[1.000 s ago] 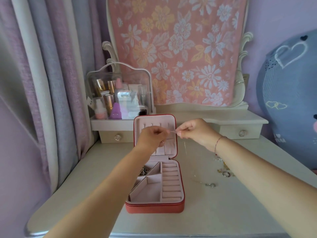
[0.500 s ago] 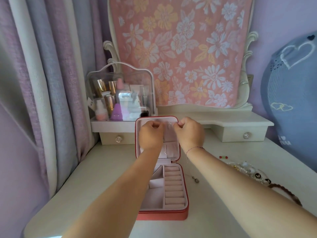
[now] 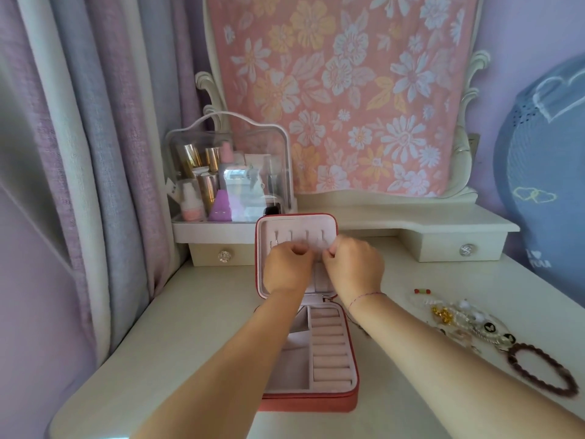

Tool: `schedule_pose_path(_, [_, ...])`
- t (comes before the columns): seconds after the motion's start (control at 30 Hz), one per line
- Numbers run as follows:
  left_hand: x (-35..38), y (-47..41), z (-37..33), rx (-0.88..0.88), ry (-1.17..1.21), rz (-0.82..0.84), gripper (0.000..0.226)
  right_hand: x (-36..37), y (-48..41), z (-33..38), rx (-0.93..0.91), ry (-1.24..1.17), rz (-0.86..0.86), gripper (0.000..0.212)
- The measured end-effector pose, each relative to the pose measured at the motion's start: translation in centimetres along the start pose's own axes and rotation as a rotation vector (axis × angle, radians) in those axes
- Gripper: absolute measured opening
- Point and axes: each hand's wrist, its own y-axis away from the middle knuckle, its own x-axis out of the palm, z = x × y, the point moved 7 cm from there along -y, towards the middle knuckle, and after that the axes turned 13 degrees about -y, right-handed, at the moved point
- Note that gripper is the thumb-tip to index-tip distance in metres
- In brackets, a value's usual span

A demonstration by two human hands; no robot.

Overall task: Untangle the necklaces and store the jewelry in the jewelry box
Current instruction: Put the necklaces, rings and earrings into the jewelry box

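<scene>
Your left hand [image 3: 288,267] and right hand [image 3: 353,267] sat at the jewelry box lid's [image 3: 294,224] hooks [image 3: 307,237], fingers [image 3: 335,248] pinched, probably hanging a chain too fine to see.

table [image 3: 190,327] | jewelry box [image 3: 316,402] centre | jewelry pile [image 3: 456,318], bead bracelet [image 3: 538,351] right

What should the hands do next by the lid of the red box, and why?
Probably lift a little and catch the necklace on one of the hooks in the lid. The left hand and right hand are curled in pinches just below that hook row, side by side. The chain itself is too fine to see here, so this is a guess.
</scene>
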Motion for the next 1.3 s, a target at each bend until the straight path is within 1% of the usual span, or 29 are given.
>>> schedule_pose_path(0.07, [0.3,0.5,0.5,0.006,0.05,0.051,0.008,0.1,0.6,-0.5,0.03,-0.025,0.041,0.02])
schedule_pose_path(0.13, [0.6,1.1,0.8,-0.021,0.125,0.127,0.015,0.5,1.1,-1.3,0.09,-0.121,0.112,0.023])
schedule_pose_path(0.2, [0.7,1.8,0.9,-0.06,0.234,0.202,0.018,1.4,1.8,-2.0,0.156,-0.322,0.223,0.028])
schedule_pose_path(0.3, [0.5,2.9,0.6,-0.104,0.353,0.256,0.018,1.9,3.4,-2.0,0.247,-0.721,0.344,0.026])
schedule_pose_path(0.37, [0.4,3.3,0.3,-0.102,0.38,0.264,0.015,1.9,4.5,-1.7,0.284,-0.869,0.373,0.018])
schedule_pose_path(0.43, [0.3,3.6,-0.2,-0.087,0.397,0.251,0.011,1.8,5.2,-1.5,0.308,-0.935,0.379,0.01])
schedule_pose_path(0.53, [0.3,3.4,-0.6,-0.062,0.391,0.222,0.008,1.4,5.7,-1.2,0.367,-1.068,0.382,0.008])
schedule_pose_path(0.6, [-0.2,2.9,-0.5,-0.005,0.306,0.164,0.007,0.8,6.0,-1.3,0.421,-1.184,0.385,0.015])
schedule_pose_path(0.67, [-0.7,2.5,0.1,0.08,0.161,0.094,0.011,-0.1,6.2,-2.0,0.426,-1.146,0.384,0.025])
schedule_pose_path(0.73, [-0.8,2.4,0.8,0.152,0.036,0.062,0.02,-1.0,6.6,-3.1,0.41,-1.063,0.416,0.028])
schedule_pose_path(0.83, [-0.4,2.2,1.3,0.22,-0.106,0.047,0.025,-2.2,7.8,-4.0,0.343,-0.908,0.471,0.024])
schedule_pose_path(1.0, [0.9,2.3,0.7,0.293,-0.331,0.079,0.029,-3.3,9.8,-4.7,0.266,-0.697,0.561,0.017])
schedule_pose_path(1.07, [0.9,2.2,0.8,0.297,-0.375,0.071,0.027,-3.8,10.4,-4.8,0.216,-0.536,0.606,0.015])
schedule_pose_path(1.13, [0.9,2.0,1.1,0.28,-0.368,0.071,0.023,-4.4,10.6,-4.7,0.155,-0.392,0.629,0.015])
schedule_pose_path(1.2, [0.8,1.8,1.3,0.266,-0.342,0.067,0.019,-5.0,10.0,-4.3,0.136,-0.371,0.605,0.015])
schedule_pose_path(1.3, [1.0,1.8,1.3,0.279,-0.339,0.057,0.014,-5.1,7.8,-4.0,0.167,-0.562,0.505,0.021])
